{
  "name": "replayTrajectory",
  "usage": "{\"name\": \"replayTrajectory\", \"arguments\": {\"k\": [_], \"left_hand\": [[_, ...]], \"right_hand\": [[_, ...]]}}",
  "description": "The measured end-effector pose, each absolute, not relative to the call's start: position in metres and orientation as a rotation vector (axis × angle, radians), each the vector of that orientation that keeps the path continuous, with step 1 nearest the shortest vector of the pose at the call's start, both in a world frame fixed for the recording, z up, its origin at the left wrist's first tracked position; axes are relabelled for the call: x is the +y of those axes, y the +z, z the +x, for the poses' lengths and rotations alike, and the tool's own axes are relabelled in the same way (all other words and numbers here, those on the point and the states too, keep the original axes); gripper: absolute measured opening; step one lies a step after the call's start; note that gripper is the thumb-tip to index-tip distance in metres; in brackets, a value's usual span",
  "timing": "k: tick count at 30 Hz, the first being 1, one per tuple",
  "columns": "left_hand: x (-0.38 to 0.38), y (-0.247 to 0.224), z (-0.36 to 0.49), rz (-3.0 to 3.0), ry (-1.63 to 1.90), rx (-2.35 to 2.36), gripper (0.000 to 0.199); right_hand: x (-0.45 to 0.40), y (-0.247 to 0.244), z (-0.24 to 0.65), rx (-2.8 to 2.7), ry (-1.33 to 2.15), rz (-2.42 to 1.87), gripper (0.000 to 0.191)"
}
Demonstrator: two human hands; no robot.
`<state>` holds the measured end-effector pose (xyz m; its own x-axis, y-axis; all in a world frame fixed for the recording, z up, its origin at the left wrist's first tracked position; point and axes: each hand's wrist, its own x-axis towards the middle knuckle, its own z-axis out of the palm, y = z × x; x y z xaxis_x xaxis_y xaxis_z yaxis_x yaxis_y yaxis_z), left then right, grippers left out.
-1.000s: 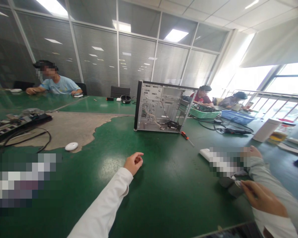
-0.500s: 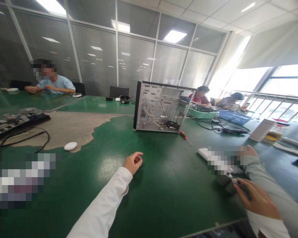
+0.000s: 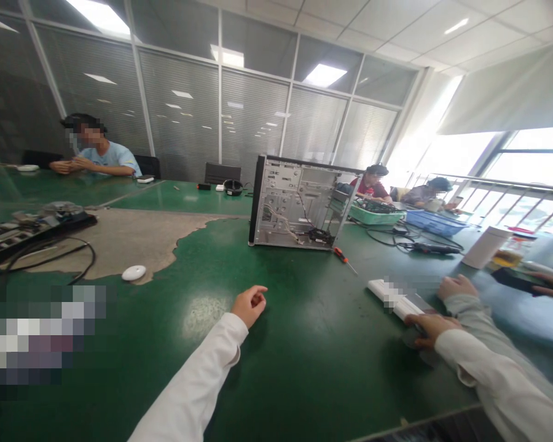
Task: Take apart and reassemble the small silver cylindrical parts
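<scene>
In the head view, reaching with the right hand (image 3: 427, 325) to the nearer end of a long white object (image 3: 403, 306), partly pixelated, lying on the right of the green counter (image 3: 281, 344). Cannot tell whether gripping or only touching. Holding the left hand (image 3: 249, 306) well apart from it, curled loosely inward with nothing visible in the fingers. Seems, as a judgement, a stage of one-handed handling, calling for care around another person's hand (image 3: 458, 287) just beside. Farther back, an open-sided computer case (image 3: 299, 202), upright, with a screwdriver (image 3: 341, 256) near its base. Beyond, to the right, a green basket (image 3: 375, 217) and a blue basket (image 3: 435, 223). Behind, glass partitions (image 3: 179, 110) with blinds; at right, bright windows (image 3: 544, 150).
</scene>
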<state>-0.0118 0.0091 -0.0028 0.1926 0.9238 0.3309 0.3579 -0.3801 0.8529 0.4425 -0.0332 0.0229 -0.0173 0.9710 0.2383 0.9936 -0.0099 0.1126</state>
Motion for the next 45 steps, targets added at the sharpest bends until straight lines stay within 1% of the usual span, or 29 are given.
{"name": "replayTrajectory", "arguments": {"k": [5, 8, 10, 14, 18, 24, 27, 30, 32, 34, 37, 40, 45], "left_hand": [[0.010, -0.005, -0.013, 1.863, 1.160, 1.200, 0.028], [0.010, -0.005, -0.013, 1.868, 1.156, 1.198, 0.028], [0.010, -0.004, -0.012, 1.871, 1.151, 1.199, 0.028], [0.010, -0.003, -0.011, 1.862, 1.154, 1.204, 0.028], [0.010, -0.003, -0.011, 1.866, 1.151, 1.209, 0.028], [0.010, -0.004, -0.012, 1.878, 1.134, 1.208, 0.028], [0.010, -0.005, -0.012, 1.897, 1.141, 1.219, 0.032], [0.011, -0.005, -0.012, 1.887, 1.177, 1.259, 0.041], [0.013, -0.006, -0.014, 1.868, 1.217, 1.290, 0.045], [0.017, -0.007, -0.017, 1.847, 1.273, 1.324, 0.047], [0.022, -0.007, -0.021, 1.820, 1.318, 1.387, 0.045], [0.022, -0.006, -0.022, 1.858, 1.286, 1.414, 0.045], [0.020, -0.006, -0.019, 1.956, 1.248, 1.413, 0.046]], "right_hand": [[-0.026, 0.031, 0.439, -2.328, -0.373, -2.244, 0.025], [-0.020, 0.036, 0.428, -2.407, -0.231, -2.270, 0.028], [-0.015, 0.039, 0.417, -2.486, -0.165, -2.217, 0.028], [-0.004, 0.043, 0.378, -2.636, -0.226, -2.069, 0.028], [0.008, 0.046, 0.328, -2.760, -0.174, -1.985, 0.033], [0.017, 0.052, 0.244, -2.815, -0.064, -1.636, 0.037], [0.014, 0.053, 0.198, -2.759, -0.020, -1.434, 0.043], [0.012, 0.049, 0.154, -2.643, 0.036, -1.293, 0.057], [0.014, 0.040, 0.131, -2.551, 0.102, -1.221, 0.066], [0.017, 0.026, 0.114, -2.434, 0.205, -1.189, 0.070], [0.022, 0.000, 0.102, -2.242, 0.349, -1.175, 0.073], [0.024, -0.018, 0.102, -2.129, 0.354, -1.062, 0.072], [0.025, -0.019, 0.108, -2.056, 0.362, -0.930, 0.070]]}}
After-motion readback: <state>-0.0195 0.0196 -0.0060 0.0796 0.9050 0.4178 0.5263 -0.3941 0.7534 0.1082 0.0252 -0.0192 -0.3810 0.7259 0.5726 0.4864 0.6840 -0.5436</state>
